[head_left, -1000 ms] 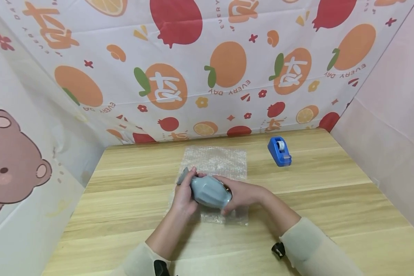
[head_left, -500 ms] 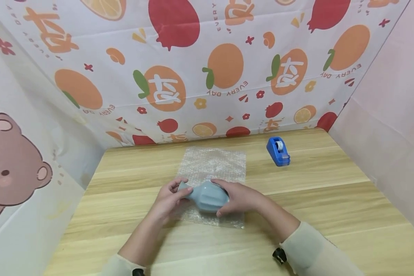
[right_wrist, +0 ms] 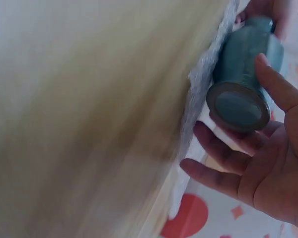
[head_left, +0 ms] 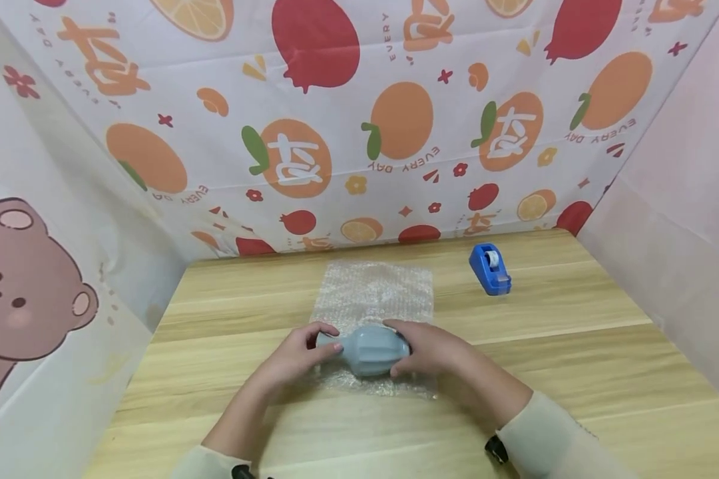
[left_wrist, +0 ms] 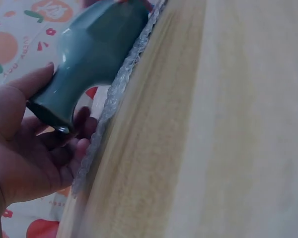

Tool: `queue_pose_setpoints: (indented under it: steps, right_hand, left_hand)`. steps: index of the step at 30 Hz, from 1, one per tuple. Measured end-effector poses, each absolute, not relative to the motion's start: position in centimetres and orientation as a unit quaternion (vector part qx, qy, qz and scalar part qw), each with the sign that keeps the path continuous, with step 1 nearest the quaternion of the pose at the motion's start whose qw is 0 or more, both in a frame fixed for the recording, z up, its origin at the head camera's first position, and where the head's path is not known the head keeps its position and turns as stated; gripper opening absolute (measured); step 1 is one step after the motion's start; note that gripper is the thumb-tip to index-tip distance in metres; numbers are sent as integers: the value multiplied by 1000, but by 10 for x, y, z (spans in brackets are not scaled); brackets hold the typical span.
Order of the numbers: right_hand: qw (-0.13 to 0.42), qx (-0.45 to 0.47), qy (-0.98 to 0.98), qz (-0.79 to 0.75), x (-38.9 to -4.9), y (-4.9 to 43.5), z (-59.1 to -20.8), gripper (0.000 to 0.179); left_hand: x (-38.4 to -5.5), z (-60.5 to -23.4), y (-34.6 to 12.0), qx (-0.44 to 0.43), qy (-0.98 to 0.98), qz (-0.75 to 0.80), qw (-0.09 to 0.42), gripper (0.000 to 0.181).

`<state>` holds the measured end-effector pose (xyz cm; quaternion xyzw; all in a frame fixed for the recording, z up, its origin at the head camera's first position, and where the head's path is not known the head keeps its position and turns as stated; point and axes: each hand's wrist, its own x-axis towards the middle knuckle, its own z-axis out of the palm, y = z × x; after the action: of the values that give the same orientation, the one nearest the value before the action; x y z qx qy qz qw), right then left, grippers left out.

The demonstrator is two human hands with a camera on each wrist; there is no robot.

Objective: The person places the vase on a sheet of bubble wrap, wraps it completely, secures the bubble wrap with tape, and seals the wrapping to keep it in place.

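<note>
A blue-green glazed vase (head_left: 376, 350) with a faceted body lies on its side over a sheet of bubble wrap (head_left: 371, 286) in the head view. Its narrow neck points left, and my left hand (head_left: 296, 352) holds it there between thumb and fingers. In the left wrist view the thumb lies along the neck (left_wrist: 64, 94) near the flared mouth. My right hand (head_left: 434, 349) holds the base end. The right wrist view shows the round base (right_wrist: 238, 105), with the right thumb on the vase's side and the lower fingers spread beside the bubble wrap.
A blue tape dispenser (head_left: 490, 269) with a roll of clear tape stands at the back right of the wooden table (head_left: 545, 319). Behind the table hangs a fruit-printed cloth (head_left: 347, 133). A wall with a printed bear borders the left side.
The vase has gone from a tilted hold above the bubble wrap to lying level on it. My left hand has shifted to the mouth end; the right stays at the base.
</note>
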<state>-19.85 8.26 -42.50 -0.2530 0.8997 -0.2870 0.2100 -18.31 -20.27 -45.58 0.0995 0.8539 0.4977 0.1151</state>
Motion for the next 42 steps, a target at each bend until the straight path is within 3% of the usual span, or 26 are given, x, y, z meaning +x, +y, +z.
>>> queue_pose_setpoints:
  steps: [10, 17, 27, 37, 42]
  right_hand:
    - [203, -234, 900, -306, -234, 92, -428, 69]
    - [194, -214, 898, -333, -249, 88, -436, 71]
    - [185, -181, 890, -376, -265, 86, -438, 70]
    - [182, -177, 884, -393, -256, 94, -448, 74]
    - [185, -212, 885, -372, -262, 95, -440, 69]
  left_hand:
    - [-183, -453, -188, 60, 865, 488, 94, 32]
    - [-202, -454, -188, 36, 857, 508, 72, 26]
    - [-213, -452, -184, 34, 885, 464, 36, 39]
    - [-212, -456, -180, 49, 897, 440, 19, 36]
    - [-212, -454, -181, 91, 918, 385, -36, 33]
